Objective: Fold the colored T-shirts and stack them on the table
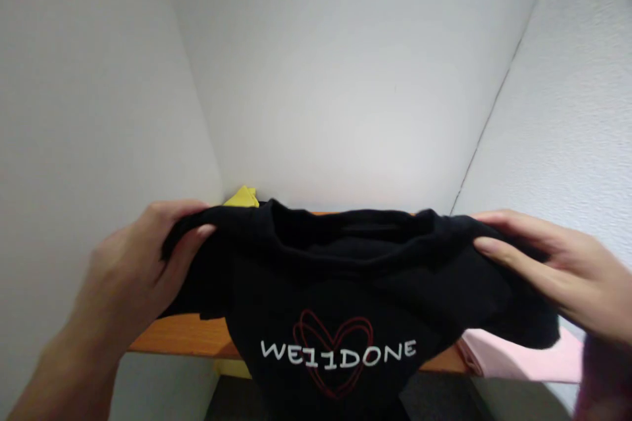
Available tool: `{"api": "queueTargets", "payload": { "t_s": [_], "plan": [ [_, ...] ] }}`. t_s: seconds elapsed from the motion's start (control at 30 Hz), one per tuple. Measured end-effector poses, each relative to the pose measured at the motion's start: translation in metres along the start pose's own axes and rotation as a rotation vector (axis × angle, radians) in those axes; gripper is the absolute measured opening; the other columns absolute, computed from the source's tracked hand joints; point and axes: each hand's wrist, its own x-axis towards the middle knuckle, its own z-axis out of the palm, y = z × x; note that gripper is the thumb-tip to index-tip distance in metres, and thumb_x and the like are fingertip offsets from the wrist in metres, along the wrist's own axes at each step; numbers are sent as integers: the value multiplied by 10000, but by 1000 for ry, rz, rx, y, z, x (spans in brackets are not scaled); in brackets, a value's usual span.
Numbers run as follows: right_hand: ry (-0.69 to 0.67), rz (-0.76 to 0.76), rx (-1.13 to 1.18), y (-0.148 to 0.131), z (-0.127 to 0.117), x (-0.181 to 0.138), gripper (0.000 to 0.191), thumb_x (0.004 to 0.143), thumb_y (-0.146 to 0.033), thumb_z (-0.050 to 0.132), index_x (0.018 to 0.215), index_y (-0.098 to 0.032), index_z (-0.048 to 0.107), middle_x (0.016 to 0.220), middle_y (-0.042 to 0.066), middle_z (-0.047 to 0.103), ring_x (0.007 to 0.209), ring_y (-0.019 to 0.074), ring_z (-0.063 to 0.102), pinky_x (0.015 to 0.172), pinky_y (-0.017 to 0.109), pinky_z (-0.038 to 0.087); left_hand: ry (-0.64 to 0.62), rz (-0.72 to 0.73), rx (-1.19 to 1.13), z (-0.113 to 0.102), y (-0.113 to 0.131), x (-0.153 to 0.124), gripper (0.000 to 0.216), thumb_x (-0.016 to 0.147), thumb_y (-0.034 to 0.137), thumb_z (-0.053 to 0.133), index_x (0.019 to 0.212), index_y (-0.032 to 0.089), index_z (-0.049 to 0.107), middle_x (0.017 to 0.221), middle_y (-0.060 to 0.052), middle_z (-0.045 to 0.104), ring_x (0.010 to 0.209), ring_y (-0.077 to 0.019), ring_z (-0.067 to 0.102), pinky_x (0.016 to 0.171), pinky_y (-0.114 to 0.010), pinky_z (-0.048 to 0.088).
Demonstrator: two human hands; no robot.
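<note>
A black T-shirt (355,296) hangs stretched between my hands, its front toward me. White lettering "WE11DONE" and a red outlined heart are printed on the chest. My left hand (143,263) pinches the shoulder and sleeve at the left, thumb in front. At the other shoulder, my right hand (557,270) grips the cloth the same way, thumb in front and fingers behind. The shirt's neck opening faces up, and its lower part runs out of the bottom of the view.
Behind the shirt is a wooden shelf (187,334) between pale walls (316,79). Folded pink cloth (528,355) lies on its right end. Yellow cloth (241,197) shows at the back left, partly covered by the shirt. The space under the shelf is dark.
</note>
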Motion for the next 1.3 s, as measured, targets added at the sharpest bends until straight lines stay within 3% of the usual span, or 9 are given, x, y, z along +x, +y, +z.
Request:
{"api": "queueTargets", "payload": {
  "t_s": [0.13,0.23,0.3,0.4,0.57,0.67,0.83,1.03,1.3],
  "plan": [
    [-66,-94,-38,38,56,83,399,898,-541,517,1072,-215,669,1061,81,685,967,267,630,855,389,504,-153,169,102,67,1,64,377,995,477,358,1198,208,529,1044,-21,641,921,-196,615,850,-321,474],
    [-51,-14,-239,72,119,115,342,927,-325,503,1209,-160,601,1124,121,658,1048,275,594,957,424,435,-321,143,157,143,-13,73,374,989,366,386,1287,158,478,1276,-131,558,1174,-269,524,1019,-413,394],
    [-101,5,-403,92,162,113,402,927,-277,508,1304,-140,542,1269,165,580,1201,306,500,1042,461,344,-461,114,158,192,-20,54,382,974,294,393,1314,140,474,1360,-157,505,1250,-270,470,1078,-424,339],
    [-359,2,-428,115,217,86,402,972,-309,442,1325,-145,542,1331,155,549,1268,272,457,1076,415,308,-601,110,142,256,-22,6,402,972,308,395,1320,148,515,1411,-133,499,1295,-246,456,1093,-380,341],
    [-573,88,-450,147,275,43,573,969,-554,382,1478,-290,386,1575,75,234,1454,326,124,1133,557,148,-744,71,143,323,-27,-51,567,964,514,352,1447,223,422,1555,-107,304,1438,-340,246,1142,-549,233],
    [-581,171,-520,162,294,31,653,946,-670,283,1515,-349,273,1609,22,59,1461,342,-34,1106,654,30,-746,75,138,339,-37,-53,584,972,550,278,1477,270,363,1589,-60,209,1474,-309,126,1176,-549,134],
    [-490,247,-598,165,305,26,678,935,-701,229,1523,-363,228,1608,3,11,1454,357,-73,1081,690,-21,-746,126,125,347,-48,-31,530,980,522,284,1467,329,364,1588,-1,223,1481,-250,121,1197,-497,99],
    [-468,166,-586,144,302,24,813,893,-769,216,1529,-264,265,1605,66,33,1451,345,-101,1123,595,-81,-675,215,109,346,-9,-30,559,964,544,324,1460,293,392,1602,-22,156,1490,-240,12,1199,-504,-20],
    [-506,175,-478,136,305,12,790,909,-742,276,1521,-242,301,1596,101,124,1458,357,29,1149,551,32,-823,84,13,342,19,-57,591,973,563,264,1500,298,295,1588,-68,211,1472,-301,148,1157,-590,155]
  ]
}}
